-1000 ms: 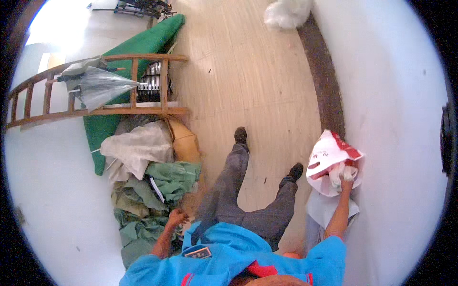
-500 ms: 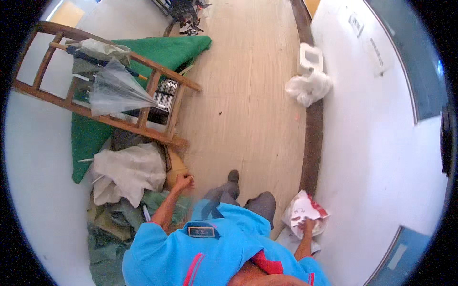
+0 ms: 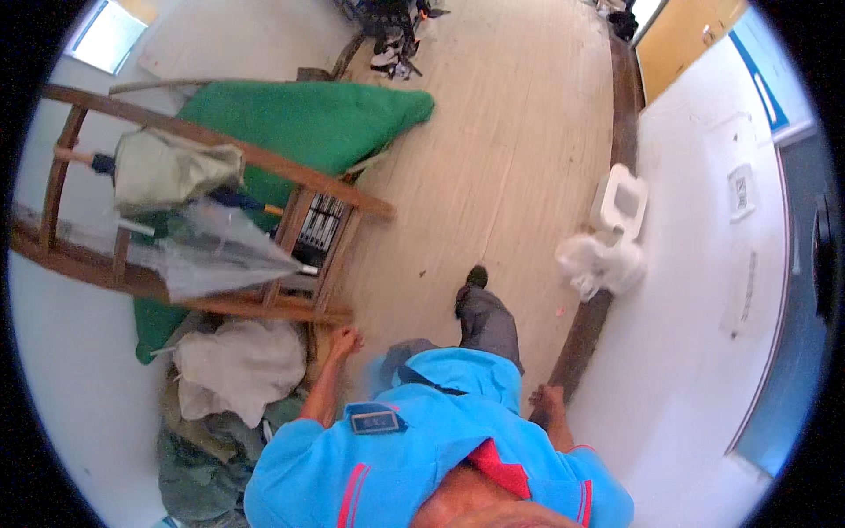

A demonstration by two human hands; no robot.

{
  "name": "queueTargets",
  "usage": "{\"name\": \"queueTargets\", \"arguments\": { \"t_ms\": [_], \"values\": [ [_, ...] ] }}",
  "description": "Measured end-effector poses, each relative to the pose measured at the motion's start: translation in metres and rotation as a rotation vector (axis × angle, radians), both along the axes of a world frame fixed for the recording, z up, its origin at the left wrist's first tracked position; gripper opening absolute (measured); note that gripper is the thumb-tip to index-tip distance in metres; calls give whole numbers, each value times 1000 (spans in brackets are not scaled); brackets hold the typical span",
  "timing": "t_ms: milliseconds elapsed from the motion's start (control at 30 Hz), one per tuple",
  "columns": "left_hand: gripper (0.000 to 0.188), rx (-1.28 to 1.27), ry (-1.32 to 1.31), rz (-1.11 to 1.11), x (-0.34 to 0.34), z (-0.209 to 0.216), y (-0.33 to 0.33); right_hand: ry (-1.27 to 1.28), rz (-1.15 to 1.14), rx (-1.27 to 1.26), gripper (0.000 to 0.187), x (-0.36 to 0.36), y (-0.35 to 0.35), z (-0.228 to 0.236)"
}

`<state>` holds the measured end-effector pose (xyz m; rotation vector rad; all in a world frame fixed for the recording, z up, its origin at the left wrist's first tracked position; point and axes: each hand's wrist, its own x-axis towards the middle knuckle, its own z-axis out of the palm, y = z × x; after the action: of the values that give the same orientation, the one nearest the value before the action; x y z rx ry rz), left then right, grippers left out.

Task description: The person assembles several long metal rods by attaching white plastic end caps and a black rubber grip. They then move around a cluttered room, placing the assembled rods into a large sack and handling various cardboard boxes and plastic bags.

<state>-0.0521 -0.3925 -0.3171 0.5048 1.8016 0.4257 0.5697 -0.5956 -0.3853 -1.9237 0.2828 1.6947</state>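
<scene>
My left hand (image 3: pixel 346 341), its fingers loosely curled with nothing seen in them, hangs beside the low end of a wooden rack (image 3: pixel 238 150). A clear umbrella (image 3: pixel 224 255) and a folded grey-green umbrella (image 3: pixel 176 167) lie on this rack. Below it is a heap of dark green cloth (image 3: pixel 207 475) with a pale cloth (image 3: pixel 242 370) on top. On the other side, my right hand (image 3: pixel 547 399) is beside my hip near the wall, fingers bent and partly apart, holding nothing visible.
A white plastic stool (image 3: pixel 620 198) and a white plastic bag (image 3: pixel 603 264) stand along the right wall. Green cloth (image 3: pixel 299 119) spreads behind the rack onto the floor (image 3: pixel 493 141). Dark items (image 3: pixel 387 35) lie at the far left, and a yellow door (image 3: pixel 682 44) is at the far right.
My right hand has come off the white and red bag by the wall, which is out of sight now. The view has shifted; one leg is stretched forward along the floor.
</scene>
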Motion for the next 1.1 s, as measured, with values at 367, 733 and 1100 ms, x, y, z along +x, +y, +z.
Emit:
{"name": "queueTargets", "arguments": {
  "t_ms": [367, 733, 1100],
  "values": [
    [17, -182, -206, 370, 100, -16, 115, -504, 591, 446, 33, 121, 656, 124],
    [16, -138, -133, 383, 69, 2, 496, -174, 831, 302, 35, 6, 945, 102],
    [26, -247, -74, 1006, 149, 39, 576, -126, 1343, 327, 34, -116, 1332, 17]
  ]
}}
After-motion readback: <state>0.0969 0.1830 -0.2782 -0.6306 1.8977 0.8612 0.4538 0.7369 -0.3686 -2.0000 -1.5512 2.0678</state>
